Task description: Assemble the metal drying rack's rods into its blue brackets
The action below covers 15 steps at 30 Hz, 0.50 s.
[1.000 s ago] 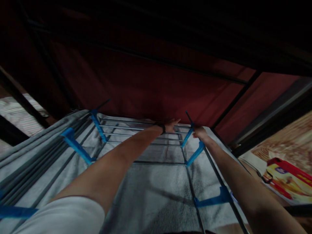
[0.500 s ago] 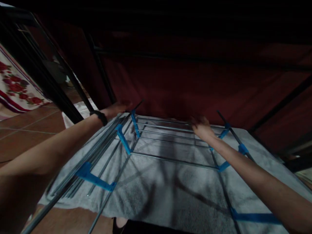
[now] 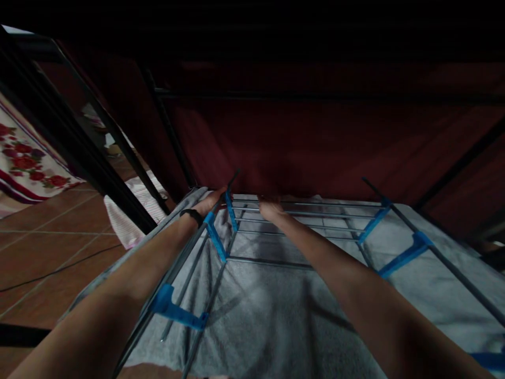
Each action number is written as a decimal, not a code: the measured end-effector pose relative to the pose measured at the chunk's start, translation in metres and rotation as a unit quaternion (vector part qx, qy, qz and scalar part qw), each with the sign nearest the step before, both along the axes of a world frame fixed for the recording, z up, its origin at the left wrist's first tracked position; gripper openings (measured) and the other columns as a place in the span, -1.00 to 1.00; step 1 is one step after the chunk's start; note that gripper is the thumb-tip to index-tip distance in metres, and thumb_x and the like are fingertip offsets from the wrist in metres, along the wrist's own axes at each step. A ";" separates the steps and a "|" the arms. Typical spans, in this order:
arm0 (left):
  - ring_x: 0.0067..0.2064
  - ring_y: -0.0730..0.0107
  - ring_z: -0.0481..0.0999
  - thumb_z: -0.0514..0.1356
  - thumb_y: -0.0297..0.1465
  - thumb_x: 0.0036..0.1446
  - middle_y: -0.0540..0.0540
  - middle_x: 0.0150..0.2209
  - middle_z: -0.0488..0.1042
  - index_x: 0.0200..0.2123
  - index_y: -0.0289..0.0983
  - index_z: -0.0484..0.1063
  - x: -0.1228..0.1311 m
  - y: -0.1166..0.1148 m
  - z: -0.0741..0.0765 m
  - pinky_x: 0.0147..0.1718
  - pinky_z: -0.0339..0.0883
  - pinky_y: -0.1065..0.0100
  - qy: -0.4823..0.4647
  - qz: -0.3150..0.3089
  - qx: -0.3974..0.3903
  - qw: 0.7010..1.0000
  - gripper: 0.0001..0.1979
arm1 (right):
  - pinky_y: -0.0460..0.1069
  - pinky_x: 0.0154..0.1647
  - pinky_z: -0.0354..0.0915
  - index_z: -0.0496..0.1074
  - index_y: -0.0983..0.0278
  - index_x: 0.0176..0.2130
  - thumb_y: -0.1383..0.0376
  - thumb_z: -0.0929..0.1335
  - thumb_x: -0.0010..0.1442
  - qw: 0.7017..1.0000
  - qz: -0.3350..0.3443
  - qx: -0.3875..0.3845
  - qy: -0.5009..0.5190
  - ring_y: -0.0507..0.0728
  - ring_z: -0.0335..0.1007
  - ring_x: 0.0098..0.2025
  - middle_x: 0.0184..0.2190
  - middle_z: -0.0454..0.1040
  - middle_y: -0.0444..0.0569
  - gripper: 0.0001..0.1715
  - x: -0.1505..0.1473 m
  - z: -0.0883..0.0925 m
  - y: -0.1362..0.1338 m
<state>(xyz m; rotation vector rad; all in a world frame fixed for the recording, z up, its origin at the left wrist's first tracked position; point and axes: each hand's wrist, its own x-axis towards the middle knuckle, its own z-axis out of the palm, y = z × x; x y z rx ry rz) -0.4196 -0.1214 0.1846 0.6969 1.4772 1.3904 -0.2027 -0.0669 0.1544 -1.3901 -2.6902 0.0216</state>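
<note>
Left hand: The left hand [image 3: 213, 201] reaches to the rack's far-left corner beside the blue bracket [image 3: 231, 211], a black wristband [image 3: 192, 215] above it; its fingers are partly hidden, and whether they close on the tube cannot be told.
Right hand: The right hand [image 3: 272, 209] is at the rear crossbars [image 3: 327, 215], near the left hand; its fingertips are lost in shadow, so its grip cannot be told.
Metal rack: The metal rack [image 3: 457, 273] rests on a grey towel [image 3: 268, 310], its blue-bracketed sides joined at the far end by the rear bars and by a nearer bar [image 3: 272, 262].
Step at the corner: Both hands appear to be working where the rear bars meet the left side.
What the bars call for: The next move, by this reading, asks for a steady left side and a bar end held in line with its bracket.
Thin rod: A thin rod [image 3: 187, 284] with a free near end runs along the left side.
Beyond the towel: A dark red cloth [image 3: 315, 147] hangs behind, crossed by black poles [image 3: 461, 163]; at left, a floral cloth [image 3: 29, 163], a striped cloth [image 3: 126, 216] and a dark cord [image 3: 63, 268] on the tiled floor [image 3: 27, 250].
</note>
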 end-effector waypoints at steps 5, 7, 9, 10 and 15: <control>-0.41 0.22 0.59 0.31 -0.18 0.24 -0.15 -0.45 0.60 -0.28 -0.24 0.52 -0.003 0.004 0.000 -0.44 0.41 0.35 0.011 -0.027 -0.049 0.998 -0.77 | 0.20 0.39 0.14 0.44 0.26 0.32 0.44 0.15 0.44 1.000 0.004 -0.018 -0.013 0.26 0.33 0.37 0.34 0.44 0.19 -0.41 -0.003 0.002 0.006; -0.42 0.22 0.59 0.25 -0.21 0.29 -0.15 -0.46 0.59 -0.30 -0.23 0.50 -0.002 0.006 0.001 -0.47 0.38 0.37 0.016 -0.026 -0.061 0.998 -0.78 | 0.16 0.36 0.18 0.45 0.24 0.31 0.46 0.15 0.44 1.000 0.012 -0.015 -0.003 0.24 0.32 0.37 0.36 0.42 0.16 -0.41 0.000 0.006 0.008; -0.41 0.21 0.60 0.24 -0.26 0.30 -0.14 -0.49 0.57 -0.31 -0.22 0.47 0.002 0.009 0.001 -0.50 0.37 0.38 0.015 -0.012 -0.060 0.998 -0.82 | 0.13 0.35 0.19 0.45 0.22 0.32 0.44 0.15 0.45 1.000 0.014 -0.015 0.011 0.24 0.32 0.38 0.37 0.41 0.14 -0.41 0.002 0.010 0.010; -0.41 0.22 0.60 0.24 -0.29 0.30 -0.13 -0.49 0.57 -0.30 -0.22 0.45 0.005 0.011 0.001 -0.51 0.37 0.39 0.011 -0.001 -0.054 0.999 -0.85 | 0.13 0.34 0.20 0.45 0.21 0.32 0.43 0.16 0.46 1.000 0.012 -0.018 0.018 0.24 0.32 0.37 0.37 0.41 0.13 -0.42 0.004 0.011 0.011; -0.47 0.28 0.59 0.28 -0.42 0.25 -0.07 -0.51 0.53 -0.27 -0.22 0.42 0.020 0.019 0.003 -0.59 0.33 0.44 -0.024 0.046 -0.030 0.998 -0.93 | 0.12 0.33 0.23 0.41 0.18 0.37 0.41 0.16 0.47 0.998 0.009 -0.033 0.045 0.23 0.34 0.36 0.38 0.41 0.09 -0.40 0.014 0.017 0.013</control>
